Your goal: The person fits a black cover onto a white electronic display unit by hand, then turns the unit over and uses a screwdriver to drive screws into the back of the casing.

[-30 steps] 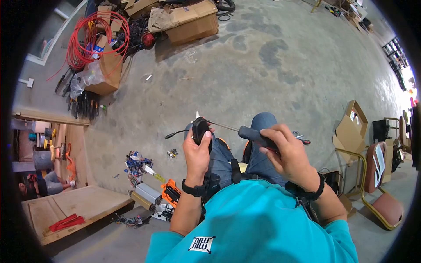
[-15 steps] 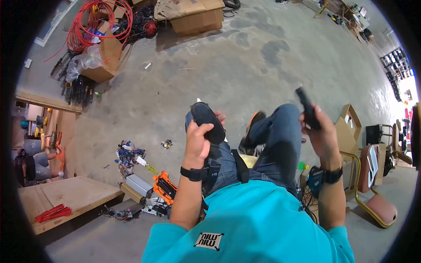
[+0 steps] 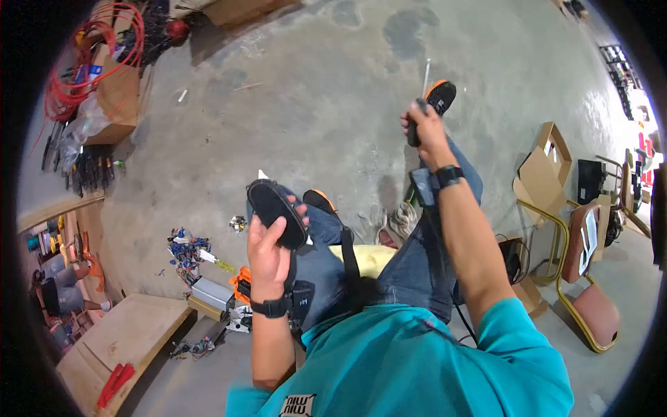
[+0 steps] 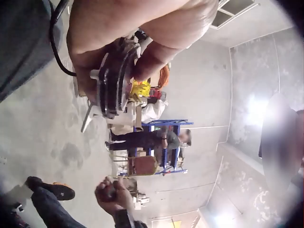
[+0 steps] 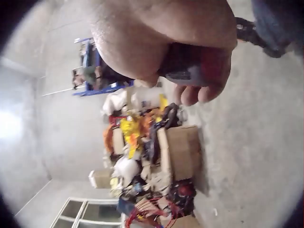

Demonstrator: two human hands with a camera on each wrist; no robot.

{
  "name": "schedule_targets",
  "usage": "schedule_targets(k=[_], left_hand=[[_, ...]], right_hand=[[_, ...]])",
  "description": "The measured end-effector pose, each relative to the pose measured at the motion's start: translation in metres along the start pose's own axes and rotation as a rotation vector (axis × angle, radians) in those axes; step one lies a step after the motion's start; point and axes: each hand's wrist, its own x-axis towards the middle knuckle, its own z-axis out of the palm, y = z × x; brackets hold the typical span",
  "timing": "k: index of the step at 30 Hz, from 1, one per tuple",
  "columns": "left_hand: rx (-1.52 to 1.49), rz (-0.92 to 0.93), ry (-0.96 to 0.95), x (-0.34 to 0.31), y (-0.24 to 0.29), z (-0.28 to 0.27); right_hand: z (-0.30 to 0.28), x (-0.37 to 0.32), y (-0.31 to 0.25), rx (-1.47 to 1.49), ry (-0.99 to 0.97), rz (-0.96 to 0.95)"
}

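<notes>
The left arm is bent at the elbow, with the forearm directed forward. The left hand point(image 3: 269, 254) grasps 1 black oval device point(image 3: 281, 215): the thumb presses on the flat dark face, and the fingers wrap behind it, with fingertips at the far edge. The device is in front of the person, above the left thigh. In the left wrist view, 1 black cable point(image 4: 53, 40) loops beside the device.

The right arm extends farther forward, above the right leg. The right hand point(image 3: 432, 139) grasps 1 screwdriver point(image 3: 414, 128) by its dark handle; the shaft points away from the person. The screwdriver is well apart from the device. Each wrist carries 1 black band.

Containers: 1 cardboard box point(image 3: 119, 97) is at the upper left. 1 red cable coil point(image 3: 59, 97) lies over and beside it, and 1 clear plastic bag point(image 3: 82, 125) hangs against its side. Its inner contents cannot be identified. At the right, 1 opened carton point(image 3: 540, 170) is on the floor point(image 3: 333, 90); a small white piece shows inside. At the lower left, the wooden surface point(image 3: 149, 313) carries 1 red object point(image 3: 116, 384).
</notes>
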Motion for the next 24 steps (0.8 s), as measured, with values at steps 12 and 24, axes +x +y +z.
schedule_targets(k=[12, 24], left_hand=[[0.279, -0.400, 0.233, 0.084, -0.037, 0.040], [0.265, -0.432, 0.323, 0.109, -0.044, 0.027]], right_hand=[[-0.066, 0.075, 0.291, -0.918, 0.328, 0.365], [-0.034, 0.102, 0.338, -1.086, 0.344, 0.195]])
